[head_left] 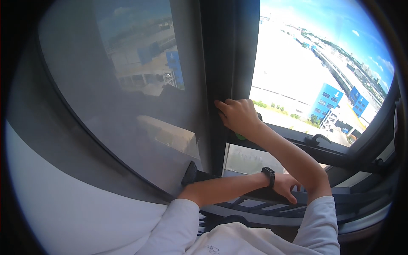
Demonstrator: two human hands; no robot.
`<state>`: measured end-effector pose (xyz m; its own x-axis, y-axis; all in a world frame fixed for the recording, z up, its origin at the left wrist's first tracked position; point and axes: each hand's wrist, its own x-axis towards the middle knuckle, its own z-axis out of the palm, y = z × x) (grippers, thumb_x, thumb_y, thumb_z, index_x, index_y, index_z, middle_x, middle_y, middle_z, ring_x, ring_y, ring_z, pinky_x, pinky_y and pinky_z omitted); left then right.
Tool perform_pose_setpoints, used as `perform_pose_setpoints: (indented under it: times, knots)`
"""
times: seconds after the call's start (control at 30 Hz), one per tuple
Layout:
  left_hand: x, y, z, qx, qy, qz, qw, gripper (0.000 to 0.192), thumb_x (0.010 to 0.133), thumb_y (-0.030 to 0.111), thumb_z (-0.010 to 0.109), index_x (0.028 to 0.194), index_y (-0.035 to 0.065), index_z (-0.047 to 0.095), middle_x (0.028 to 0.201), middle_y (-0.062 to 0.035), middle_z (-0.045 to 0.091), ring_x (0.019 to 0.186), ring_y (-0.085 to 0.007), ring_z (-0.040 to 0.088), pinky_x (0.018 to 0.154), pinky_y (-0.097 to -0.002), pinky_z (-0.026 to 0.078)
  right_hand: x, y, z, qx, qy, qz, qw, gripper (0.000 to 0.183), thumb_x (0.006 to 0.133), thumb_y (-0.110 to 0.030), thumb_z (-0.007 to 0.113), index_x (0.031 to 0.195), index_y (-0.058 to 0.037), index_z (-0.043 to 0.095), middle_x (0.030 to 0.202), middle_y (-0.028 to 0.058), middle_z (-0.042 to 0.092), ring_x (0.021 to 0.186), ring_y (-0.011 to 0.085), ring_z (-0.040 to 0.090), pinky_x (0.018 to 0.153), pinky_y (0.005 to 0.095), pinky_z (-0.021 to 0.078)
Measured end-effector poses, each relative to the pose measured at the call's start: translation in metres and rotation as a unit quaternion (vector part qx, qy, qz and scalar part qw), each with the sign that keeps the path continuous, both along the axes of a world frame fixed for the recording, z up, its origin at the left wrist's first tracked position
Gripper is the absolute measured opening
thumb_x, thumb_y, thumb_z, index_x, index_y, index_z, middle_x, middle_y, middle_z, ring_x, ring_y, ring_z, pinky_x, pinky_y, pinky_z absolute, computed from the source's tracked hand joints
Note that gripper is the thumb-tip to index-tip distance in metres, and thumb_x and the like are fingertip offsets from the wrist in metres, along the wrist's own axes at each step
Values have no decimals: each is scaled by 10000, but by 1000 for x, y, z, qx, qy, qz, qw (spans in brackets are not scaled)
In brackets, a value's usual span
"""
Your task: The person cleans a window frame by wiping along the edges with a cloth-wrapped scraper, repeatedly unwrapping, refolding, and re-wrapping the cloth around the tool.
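Note:
My right hand is on the dark vertical window mullion, its fingers bent against the frame. A small green and black object shows partly from under that hand; most of it is hidden, so I cannot tell what it is or whether it is gripped. Lower down, my left hand, with a black wristband device at the wrist, rests at a dark horizontal rail. Its thumb stands apart from the fingers, and nothing is seen held in it. The forearms cross in view, the right one above.
A black window handle sits on the lower frame of the right pane. To the left is a large reflective glass pane, with a white wall below it. A dark slatted grille lies beneath the rail. Buildings show outside, far below.

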<state>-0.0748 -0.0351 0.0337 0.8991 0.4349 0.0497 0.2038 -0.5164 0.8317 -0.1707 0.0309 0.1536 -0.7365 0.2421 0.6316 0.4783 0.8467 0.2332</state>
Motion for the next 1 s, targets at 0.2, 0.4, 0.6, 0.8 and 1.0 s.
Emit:
perform_pose_setpoints:
  times: [0.2, 0.4, 0.6, 0.8, 1.0]
  knots:
    - [-1, -2, 5, 24, 42, 9, 999, 684, 743, 624, 718, 1188, 110, 648, 986, -124, 679, 882, -301, 622, 730, -380, 483, -9, 3, 13, -19, 107, 27, 994, 261, 821, -196, 683, 1066, -113, 713, 741, 70, 688, 592, 233, 666, 519, 341, 521]
    - [-1, 0, 4, 30, 55, -20, 998, 641, 779, 606, 691, 1223, 145, 644, 1240, -128, 640, 1110, -320, 601, 939, -417, 462, -16, -6, -10, -61, -43, -36, 997, 197, 829, -196, 669, 995, -108, 728, 731, 80, 690, 591, 257, 667, 519, 359, 510]
    - [-2, -2, 5, 50, 23, -30, 998, 641, 811, 594, 662, 1258, 135, 621, 1297, -136, 604, 1168, -325, 567, 993, -423, 430, -26, -4, 20, -39, 68, -17, 997, 186, 815, -202, 668, 973, -119, 724, 741, 81, 690, 607, 254, 672, 532, 360, 514]
    - [-5, 1, -2, 63, -16, -45, 997, 651, 831, 590, 634, 1285, 125, 596, 1324, -142, 583, 1192, -328, 546, 1011, -427, 409, -18, -4, -23, -65, -63, -40, 995, 224, 795, -201, 681, 1004, -131, 725, 761, 77, 691, 604, 260, 667, 535, 357, 516]
    - [-4, -3, 5, 47, 0, -45, 998, 608, 824, 523, 663, 1277, 123, 598, 1305, -142, 594, 1181, -339, 551, 1005, -436, 411, -28, -7, 18, -39, 67, -23, 997, 239, 788, -203, 689, 1016, -140, 724, 784, 60, 701, 615, 245, 668, 551, 361, 517]
